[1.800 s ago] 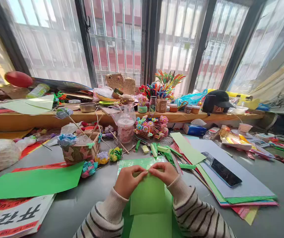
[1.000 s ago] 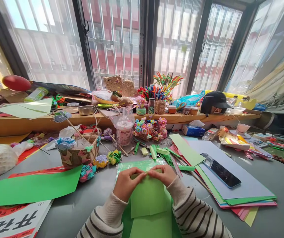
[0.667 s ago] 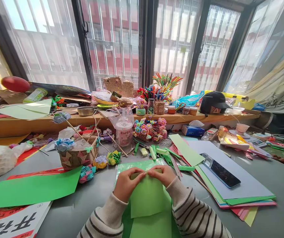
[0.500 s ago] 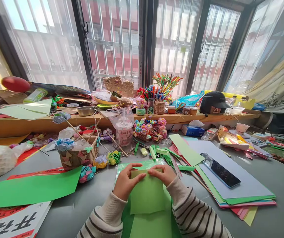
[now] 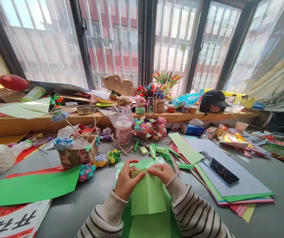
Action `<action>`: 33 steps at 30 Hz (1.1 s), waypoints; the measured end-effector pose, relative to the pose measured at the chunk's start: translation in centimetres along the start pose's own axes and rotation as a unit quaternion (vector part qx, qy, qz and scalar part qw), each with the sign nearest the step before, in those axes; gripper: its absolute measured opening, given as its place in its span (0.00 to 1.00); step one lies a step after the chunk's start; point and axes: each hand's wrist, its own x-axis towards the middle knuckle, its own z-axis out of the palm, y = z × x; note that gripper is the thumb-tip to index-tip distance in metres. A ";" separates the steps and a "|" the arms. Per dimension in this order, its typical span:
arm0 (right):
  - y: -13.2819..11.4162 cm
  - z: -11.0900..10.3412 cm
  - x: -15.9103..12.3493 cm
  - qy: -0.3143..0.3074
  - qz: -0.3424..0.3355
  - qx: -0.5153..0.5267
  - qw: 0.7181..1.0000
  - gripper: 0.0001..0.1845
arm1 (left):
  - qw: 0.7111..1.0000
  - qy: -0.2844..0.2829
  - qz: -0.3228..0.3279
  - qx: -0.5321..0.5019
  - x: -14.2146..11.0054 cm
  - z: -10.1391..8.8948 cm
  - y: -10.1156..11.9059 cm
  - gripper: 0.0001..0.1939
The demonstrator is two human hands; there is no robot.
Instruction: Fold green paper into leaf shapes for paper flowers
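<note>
A light green paper sheet [image 5: 148,196] lies in front of me on a darker green sheet [image 5: 151,226] and a clear plastic sleeve of green paper [image 5: 142,163]. My left hand [image 5: 125,180] pinches the sheet's far left edge, thumb on top, index finger curled over the edge. My right hand [image 5: 162,173] pinches the far right edge the same way. The far edge is folded a little toward me, and a crease runs down the sheet's middle.
A stack of coloured paper [image 5: 231,185] with a black phone [image 5: 218,168] on it lies to the right. At left are a large green sheet [image 5: 30,186] and a woven basket [image 5: 78,153] with paper flowers. Green strips [image 5: 161,152], a drink cup [image 5: 123,127] and a cluttered windowsill [image 5: 132,115] lie beyond.
My left index finger has lifted and curled over the far edge. The far edge of the light green sheet has come up and folded toward me. Both hands stay at the same place.
</note>
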 end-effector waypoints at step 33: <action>0.2 0.4 -0.2 -0.014 0.054 0.092 0.994 0.18 | 0.989 -0.007 -0.082 -0.123 0.3 0.1 -0.7 0.30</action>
